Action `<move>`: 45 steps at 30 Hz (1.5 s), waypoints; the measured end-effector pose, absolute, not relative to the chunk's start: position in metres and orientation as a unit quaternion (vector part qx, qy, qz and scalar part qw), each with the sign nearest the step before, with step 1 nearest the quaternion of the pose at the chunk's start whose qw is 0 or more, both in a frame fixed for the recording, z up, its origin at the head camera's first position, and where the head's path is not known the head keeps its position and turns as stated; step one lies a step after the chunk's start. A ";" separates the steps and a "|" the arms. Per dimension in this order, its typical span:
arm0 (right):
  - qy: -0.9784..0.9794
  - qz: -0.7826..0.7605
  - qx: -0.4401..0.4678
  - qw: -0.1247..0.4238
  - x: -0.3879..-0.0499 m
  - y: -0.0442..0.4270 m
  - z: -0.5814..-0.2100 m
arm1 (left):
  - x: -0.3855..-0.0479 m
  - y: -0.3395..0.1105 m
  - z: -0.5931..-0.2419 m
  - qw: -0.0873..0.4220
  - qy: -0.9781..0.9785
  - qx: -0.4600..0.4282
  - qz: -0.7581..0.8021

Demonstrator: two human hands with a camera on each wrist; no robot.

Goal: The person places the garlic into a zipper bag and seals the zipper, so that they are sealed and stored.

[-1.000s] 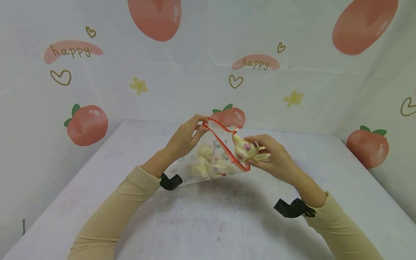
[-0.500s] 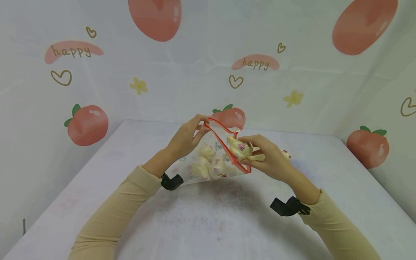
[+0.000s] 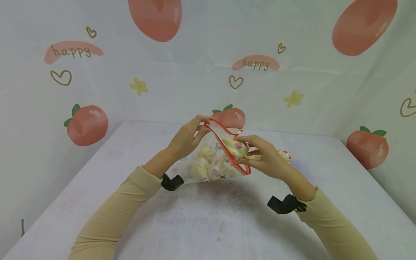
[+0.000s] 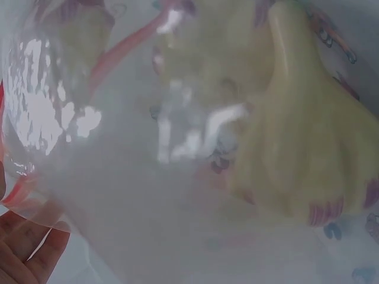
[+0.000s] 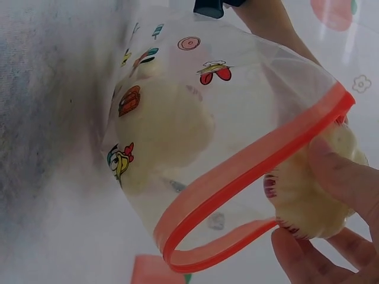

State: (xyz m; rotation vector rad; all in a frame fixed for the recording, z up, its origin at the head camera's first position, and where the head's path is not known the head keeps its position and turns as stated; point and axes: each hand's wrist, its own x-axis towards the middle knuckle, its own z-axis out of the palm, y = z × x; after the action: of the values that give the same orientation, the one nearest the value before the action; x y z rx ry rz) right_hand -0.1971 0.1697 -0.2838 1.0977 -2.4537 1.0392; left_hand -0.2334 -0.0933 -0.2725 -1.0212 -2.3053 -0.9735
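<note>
A clear zip bag (image 3: 182,169) with a red-edged mouth and small printed pictures leans open to the right, several garlic bulbs (image 3: 203,168) lying inside. My left hand (image 3: 185,139) pinches the upper edge of the bag's mouth between thumb and fingers. My right hand (image 3: 264,155) grips another garlic bulb (image 3: 236,148) with a purple-striped skin, partly inside the mouth. In the right wrist view that garlic bulb (image 5: 308,195) sits between thumb and fingers beside the red strip (image 5: 237,177). Through the film, the left wrist view shows a bulb (image 4: 308,136) close up.
One more garlic bulb (image 3: 285,156) lies on the table behind my right hand, partly hidden by it. The white table (image 3: 208,224) meets a printed backdrop (image 3: 182,72) at its far edge. Black straps (image 3: 172,182) are on both wrists.
My right hand has moved left, carrying its garlic bulb from beside the bag's mouth into it. The bulb on the table has come into sight behind that hand. My left hand has hardly moved.
</note>
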 end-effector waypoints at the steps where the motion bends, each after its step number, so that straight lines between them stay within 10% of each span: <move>1: -0.844 0.360 0.378 0.125 -0.197 0.169 -0.284 | -0.234 -0.093 -0.273 0.217 -0.832 -0.369 -0.352; 45: -0.849 0.348 0.377 0.129 -0.204 0.148 -0.283 | -0.234 -0.085 -0.274 0.239 -0.823 -0.381 -0.346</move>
State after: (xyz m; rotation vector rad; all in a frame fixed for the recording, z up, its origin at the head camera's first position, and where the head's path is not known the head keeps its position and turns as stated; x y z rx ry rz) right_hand -0.2036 0.1484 -0.2828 1.0950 -2.4687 1.0107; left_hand -0.2340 -0.0847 -0.2738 -1.0441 -2.2549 -0.9470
